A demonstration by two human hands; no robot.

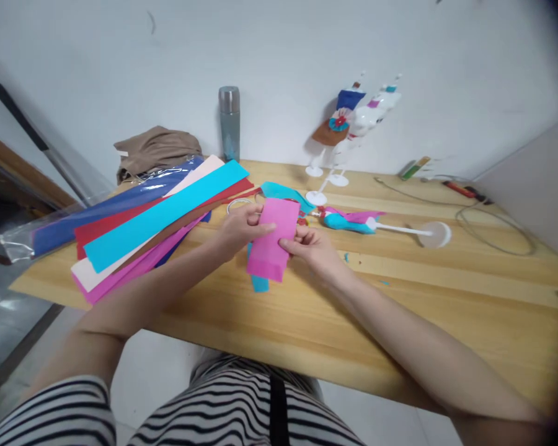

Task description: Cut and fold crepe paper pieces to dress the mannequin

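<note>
So, at the left of the frame there's a fan of long paper strips [158, 217] lying flat on the wooden table [400, 297], in blue, red, teal, cream and pink. Mid-frame, the left hand [239, 229] is curled closed on the top edge of a folded pink sheet [273, 238]. The right hand [314, 251] pinches its right edge. I'd keep the edges squared before pressing any crease, since it looks soft and floppy. Further right lies a paper-dressed doll [348, 221].

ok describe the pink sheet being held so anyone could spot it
On the wooden table, look just right of the stack of long coloured strips. There the left hand and right hand hold a folded pink sheet. Unlike those long strips, it is short and blocky.
</note>
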